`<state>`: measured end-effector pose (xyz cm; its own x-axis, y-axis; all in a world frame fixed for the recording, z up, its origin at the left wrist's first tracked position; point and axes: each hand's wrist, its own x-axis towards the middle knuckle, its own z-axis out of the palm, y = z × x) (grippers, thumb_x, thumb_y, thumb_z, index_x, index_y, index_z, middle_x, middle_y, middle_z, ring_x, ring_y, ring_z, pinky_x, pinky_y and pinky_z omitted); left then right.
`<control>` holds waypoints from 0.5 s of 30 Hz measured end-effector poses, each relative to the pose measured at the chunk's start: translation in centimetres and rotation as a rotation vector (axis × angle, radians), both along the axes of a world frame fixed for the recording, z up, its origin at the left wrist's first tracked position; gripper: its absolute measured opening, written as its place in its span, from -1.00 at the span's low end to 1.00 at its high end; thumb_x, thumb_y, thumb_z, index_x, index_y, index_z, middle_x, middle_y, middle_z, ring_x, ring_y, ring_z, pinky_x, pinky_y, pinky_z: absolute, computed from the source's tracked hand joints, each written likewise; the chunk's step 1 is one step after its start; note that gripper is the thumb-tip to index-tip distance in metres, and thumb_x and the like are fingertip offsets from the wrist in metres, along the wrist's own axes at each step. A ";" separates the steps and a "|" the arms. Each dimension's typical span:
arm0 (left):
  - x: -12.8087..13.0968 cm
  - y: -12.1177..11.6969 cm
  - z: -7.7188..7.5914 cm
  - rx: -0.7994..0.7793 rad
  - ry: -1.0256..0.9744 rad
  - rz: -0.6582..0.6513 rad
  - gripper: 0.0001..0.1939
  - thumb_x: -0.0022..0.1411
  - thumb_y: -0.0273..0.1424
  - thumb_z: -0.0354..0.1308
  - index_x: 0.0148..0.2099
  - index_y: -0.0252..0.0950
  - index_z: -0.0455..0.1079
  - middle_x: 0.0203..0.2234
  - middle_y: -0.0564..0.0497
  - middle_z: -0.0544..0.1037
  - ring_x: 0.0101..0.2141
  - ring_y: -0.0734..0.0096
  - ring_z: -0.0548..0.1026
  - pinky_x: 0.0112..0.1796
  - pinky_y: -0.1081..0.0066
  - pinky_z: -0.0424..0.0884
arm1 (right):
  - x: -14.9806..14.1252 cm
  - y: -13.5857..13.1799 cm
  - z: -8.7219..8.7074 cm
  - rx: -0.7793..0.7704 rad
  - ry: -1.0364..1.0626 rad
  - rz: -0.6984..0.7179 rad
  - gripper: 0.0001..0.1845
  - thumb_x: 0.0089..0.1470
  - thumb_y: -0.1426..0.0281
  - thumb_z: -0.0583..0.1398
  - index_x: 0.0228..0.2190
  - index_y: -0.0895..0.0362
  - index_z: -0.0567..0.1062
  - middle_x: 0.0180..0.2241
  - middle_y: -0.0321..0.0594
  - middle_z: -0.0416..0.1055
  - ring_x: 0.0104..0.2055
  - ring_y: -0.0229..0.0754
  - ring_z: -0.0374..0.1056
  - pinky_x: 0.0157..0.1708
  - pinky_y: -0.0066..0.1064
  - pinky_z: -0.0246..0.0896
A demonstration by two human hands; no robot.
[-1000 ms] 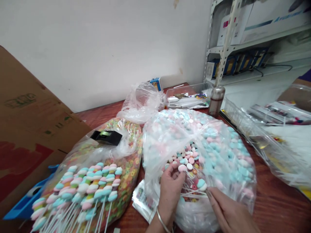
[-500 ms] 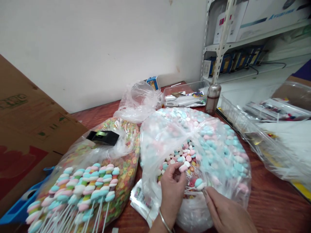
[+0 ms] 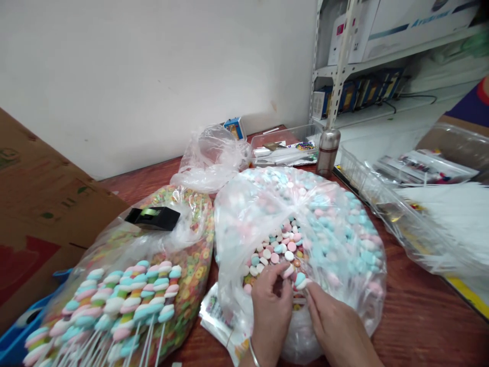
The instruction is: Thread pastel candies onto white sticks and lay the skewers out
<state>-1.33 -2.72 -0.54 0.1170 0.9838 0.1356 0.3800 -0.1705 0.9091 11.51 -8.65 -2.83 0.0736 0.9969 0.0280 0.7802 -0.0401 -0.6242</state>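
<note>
My left hand, a metal bangle on its wrist, pinches a pink marshmallow between thumb and forefinger. Close by on the right, my right hand has its fingertips closed at a blue-and-white marshmallow; any stick under it is hidden by the fingers. Both hands are over the opening of a big clear bag full of pink, blue and white marshmallows. Inside the opening lie loose marshmallows and some ring-shaped candies. To the left, finished-looking marshmallow skewers on white sticks rest in a row.
Under the skewers lies a bag of coloured candy rings, with a black tape dispenser on top. A metal bottle stands behind. Clear plastic trays are at right, a cardboard box at left, a silver packet in front.
My right hand has moved left and up with the blue-and-white marshmallow, closer to my left hand. The left hand still pinches the pink marshmallow. The whole view has shifted slightly.
</note>
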 end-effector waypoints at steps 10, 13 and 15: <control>-3.7 0.4 0.7 -0.042 0.171 0.020 -0.53 0.28 -0.47 -0.01 0.23 -0.20 0.24 0.00 -0.10 0.53 -0.01 0.24 0.47 -0.02 0.28 0.36 | 0.1 2.2 1.6 -0.313 1.387 -0.409 -0.59 0.05 0.00 0.18 -0.39 0.11 0.37 -0.61 -0.48 0.19 -0.70 -0.46 -0.14 -0.71 -0.60 -0.31; -5.7 1.0 1.4 -0.009 0.538 -0.057 -0.73 0.31 -0.46 -0.06 -0.09 -0.20 0.45 -0.17 -0.07 0.59 -0.14 0.23 0.52 -0.11 0.28 0.35 | 1.6 2.1 1.1 -0.240 1.111 -0.256 -0.65 0.13 0.06 0.12 -0.45 0.09 0.33 -0.61 -0.45 0.24 -0.63 -0.38 0.04 -0.62 -0.56 -0.08; -6.6 0.8 1.9 -0.064 0.761 -0.105 -0.76 0.32 -0.45 -0.08 -0.26 -0.21 0.43 -0.36 -0.04 0.59 -0.31 0.24 0.53 -0.28 0.33 0.34 | 2.0 2.0 0.7 -0.206 0.807 -0.099 -0.67 0.20 0.12 0.03 -0.46 0.06 0.33 -0.63 -0.42 0.26 -0.55 -0.27 0.20 -0.51 -0.48 0.08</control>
<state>-7.94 -1.96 1.33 0.2483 0.9656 -0.0766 0.8894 -0.1959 0.4131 13.48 -6.61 -2.11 0.0802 0.9643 -0.2523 0.0843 -0.2588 -0.9623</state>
